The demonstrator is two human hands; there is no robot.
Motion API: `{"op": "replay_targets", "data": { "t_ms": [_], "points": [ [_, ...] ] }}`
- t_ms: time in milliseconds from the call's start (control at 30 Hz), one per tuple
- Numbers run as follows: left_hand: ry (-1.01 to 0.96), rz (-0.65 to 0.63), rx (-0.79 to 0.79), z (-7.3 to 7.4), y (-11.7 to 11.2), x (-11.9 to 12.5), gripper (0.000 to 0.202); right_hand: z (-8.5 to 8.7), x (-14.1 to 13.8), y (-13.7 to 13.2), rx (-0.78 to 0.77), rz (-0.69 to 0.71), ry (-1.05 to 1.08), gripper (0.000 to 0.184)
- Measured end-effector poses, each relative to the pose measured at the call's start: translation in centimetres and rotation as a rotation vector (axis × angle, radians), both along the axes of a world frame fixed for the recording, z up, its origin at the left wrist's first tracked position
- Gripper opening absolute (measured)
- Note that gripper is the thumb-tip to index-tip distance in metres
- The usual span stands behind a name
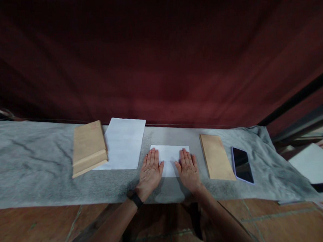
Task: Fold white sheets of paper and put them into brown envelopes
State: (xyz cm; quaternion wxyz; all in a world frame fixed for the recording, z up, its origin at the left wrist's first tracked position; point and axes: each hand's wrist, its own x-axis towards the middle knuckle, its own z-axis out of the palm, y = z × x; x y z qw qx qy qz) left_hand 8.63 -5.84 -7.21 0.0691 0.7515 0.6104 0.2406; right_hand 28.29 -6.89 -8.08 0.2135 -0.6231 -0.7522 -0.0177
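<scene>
A small white sheet of paper [169,153], seemingly folded, lies flat on the grey cloth in front of me. On its left end rests my left hand [151,168], palm down with the fingers stretched out. My right hand [188,168] lies flat in the same way on the right end. Neither hand grips anything. Parts of the paper's two ends are hidden beneath the fingers. To the left is a stack of larger white sheets [124,142], partly under a pile of brown envelopes [88,143]. Right of my right hand lies another brown envelope stack [217,157].
A grey cloth [38,152] with creases covers the narrow table. Near its right part lies a phone [242,163] with a dark screen. Behind the table hangs a dark red curtain [159,70]. A white board-like object [314,163] stands at the far right, above the tiled floor [34,228].
</scene>
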Motion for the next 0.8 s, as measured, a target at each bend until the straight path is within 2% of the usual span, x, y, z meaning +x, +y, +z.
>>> {"op": "replay_targets", "data": {
  "t_ms": [267,400,500,633,700,800],
  "points": [
    [0.0,0.06,0.0,0.2,-0.2,-1.3,0.063,-0.8,1.8,-0.6,0.041,-0.084,0.042,0.065],
    [-0.044,0.098,0.039,0.7,0.0,-0.8,0.063,-0.4,2.0,-0.1,0.108,-0.128,0.114,0.063],
    [-0.046,0.005,0.033,1.4,0.6,0.6,0.061,0.6,1.1,1.1,0.077,-0.114,0.145,0.062],
    [-0.018,-0.171,-0.038,1.6,1.7,2.7,0.057,1.8,-1.0,2.8,-0.09,0.062,0.136,0.059],
    [-0.003,-0.209,-0.057,1.3,2.3,3.4,0.056,1.8,-2.0,3.3,-0.147,0.126,0.114,0.057],
    [0.027,-0.212,-0.081,0.9,2.9,3.8,0.057,1.5,-2.8,3.7,-0.161,0.139,0.069,0.053]
  ]
}}
